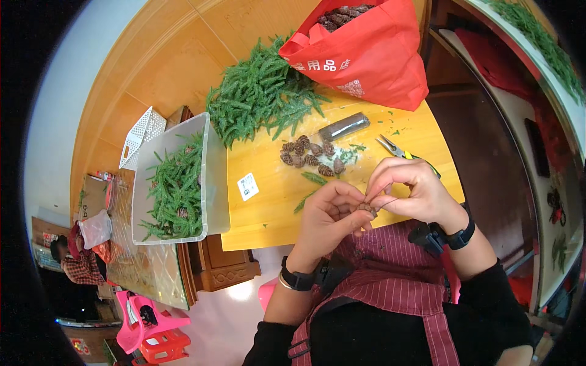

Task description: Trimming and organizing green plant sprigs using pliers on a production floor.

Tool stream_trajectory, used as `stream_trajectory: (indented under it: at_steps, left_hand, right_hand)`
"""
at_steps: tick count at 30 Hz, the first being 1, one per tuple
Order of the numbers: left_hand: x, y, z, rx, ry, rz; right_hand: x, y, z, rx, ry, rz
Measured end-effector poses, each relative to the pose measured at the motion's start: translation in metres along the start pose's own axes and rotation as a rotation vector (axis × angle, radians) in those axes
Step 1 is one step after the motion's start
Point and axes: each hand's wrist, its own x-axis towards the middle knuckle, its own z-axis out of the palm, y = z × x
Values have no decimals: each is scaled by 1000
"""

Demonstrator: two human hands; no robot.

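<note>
Over the table's near edge, my left hand (336, 213) holds a small brown pine cone (367, 209) between thumb and fingers. My right hand (410, 190) is closed in a pinch right beside it, on what looks like a thin dark wire at the cone; the fingers partly hide it. Beyond my hands lies a loose group of pine cones (311, 160), some dusted white. A bundle of thin dark strands (345, 126) rests behind them. Pliers (394, 148) with yellow-and-black handles lie just past my right hand. Green sprigs (314, 178) are near my left hand.
A translucent bin (210, 183) of green branches and cones stands at the table's left. Behind are a heap of green branches (256, 91) and a red bag (384, 61) holding pine cones. A white label (247, 186) lies on the yellow table (262, 226). Another person (82, 262) is far left.
</note>
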Motion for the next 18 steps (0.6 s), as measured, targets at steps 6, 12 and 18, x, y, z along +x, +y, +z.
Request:
stream_trajectory:
  at_steps: [6, 12, 18]
  left_hand:
    - [-1, 0, 0, -18, 32, -20]
    - [3, 3, 4, -15, 49, -32]
    - [1, 6, 1, -43, 60, -68]
  right_hand:
    - [2, 5, 0, -62, -17, -68]
    - [1, 12, -1, -153, 8, -151]
    - [3, 14, -1, -16, -44, -142]
